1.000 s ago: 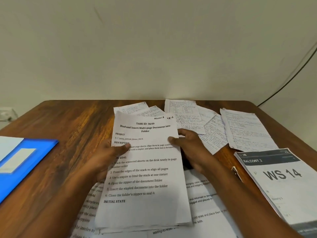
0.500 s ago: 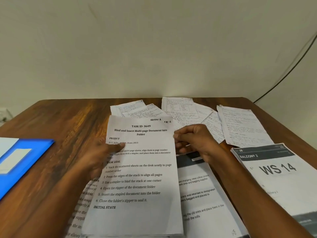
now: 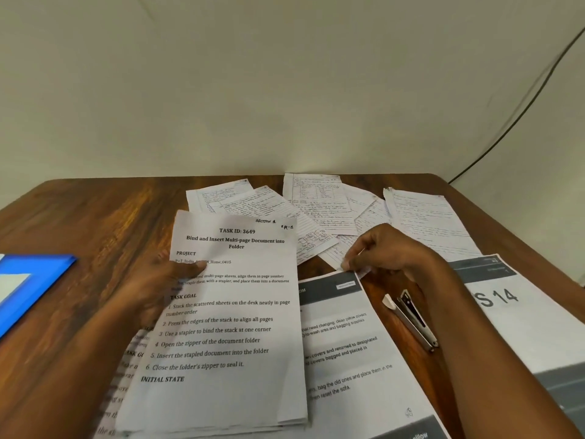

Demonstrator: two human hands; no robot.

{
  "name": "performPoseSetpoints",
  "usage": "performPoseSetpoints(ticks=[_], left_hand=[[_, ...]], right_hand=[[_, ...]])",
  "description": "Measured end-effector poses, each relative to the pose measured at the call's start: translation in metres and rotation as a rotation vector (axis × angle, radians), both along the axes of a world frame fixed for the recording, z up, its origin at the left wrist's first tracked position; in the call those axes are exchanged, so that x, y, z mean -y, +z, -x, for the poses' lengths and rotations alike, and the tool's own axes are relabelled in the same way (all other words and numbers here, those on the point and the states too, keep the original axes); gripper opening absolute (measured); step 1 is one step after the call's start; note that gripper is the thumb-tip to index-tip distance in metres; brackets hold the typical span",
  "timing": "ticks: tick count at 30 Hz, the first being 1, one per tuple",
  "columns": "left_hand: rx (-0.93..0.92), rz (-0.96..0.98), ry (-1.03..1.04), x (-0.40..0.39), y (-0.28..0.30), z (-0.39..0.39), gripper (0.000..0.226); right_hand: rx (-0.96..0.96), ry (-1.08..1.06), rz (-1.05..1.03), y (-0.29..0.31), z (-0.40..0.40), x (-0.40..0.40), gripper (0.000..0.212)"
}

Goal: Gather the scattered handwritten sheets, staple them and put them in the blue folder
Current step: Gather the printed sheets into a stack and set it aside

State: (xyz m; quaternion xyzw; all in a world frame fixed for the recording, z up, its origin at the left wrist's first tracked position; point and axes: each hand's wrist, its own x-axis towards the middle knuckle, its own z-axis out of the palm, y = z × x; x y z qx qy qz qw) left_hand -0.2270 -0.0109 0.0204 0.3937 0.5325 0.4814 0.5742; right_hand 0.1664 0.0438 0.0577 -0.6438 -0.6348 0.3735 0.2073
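The task has barely begun. The left hand (image 3: 158,280) grips a printed packet (image 3: 228,324); the right hand (image 3: 384,248) seems to pinch a sheet corner. Handwritten sheets (image 3: 316,207) lie scattered at twelve o'clock, stapler (image 3: 411,318) at three, blue folder (image 3: 34,280) at nine.

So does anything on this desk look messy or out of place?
Yes. The handwritten sheets lie fanned and overlapping at odd angles along the far edge of the table, not stacked. A stapler lies between two printed pages.
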Motion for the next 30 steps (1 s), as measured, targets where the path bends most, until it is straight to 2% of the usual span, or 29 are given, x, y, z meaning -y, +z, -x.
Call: performPoseSetpoints(ticks=[4, 8, 15, 18, 22, 25, 27, 30], left_hand=[[0.009, -0.002, 0.011, 0.004, 0.008, -0.001, 0.019], [0.042, 0.005, 0.033, 0.005, 0.011, 0.001, 0.024], [0.033, 0.000, 0.039, 0.004, 0.008, 0.001, 0.023], [0.059, 0.001, 0.040, 0.002, 0.006, 0.003, 0.028], [0.096, -0.002, 0.029, 0.003, 0.007, 0.005, 0.043], [0.094, -0.003, 0.030, 0.004, 0.008, 0.005, 0.053], [0.100, 0.002, 0.031, 0.005, 0.009, 0.004, 0.046], [0.112, 0.012, 0.030, 0.004, 0.009, 0.004, 0.040]], right_hand=[[0.082, 0.137, 0.107, 0.001, 0.002, 0.003, 0.017], [0.107, 0.149, 0.129, -0.004, 0.004, 0.000, 0.013], [-0.164, -0.224, -0.163, -0.009, 0.013, -0.005, 0.024], [-0.285, -0.278, -0.232, -0.009, 0.015, -0.006, 0.025], [-0.257, -0.085, -0.040, -0.005, 0.008, -0.003, 0.026], [-0.219, 0.101, 0.080, -0.009, 0.002, -0.002, 0.038], [-0.202, 0.111, 0.067, -0.011, 0.001, -0.003, 0.035], [-0.306, 0.008, -0.010, -0.009, 0.002, -0.003, 0.027]])
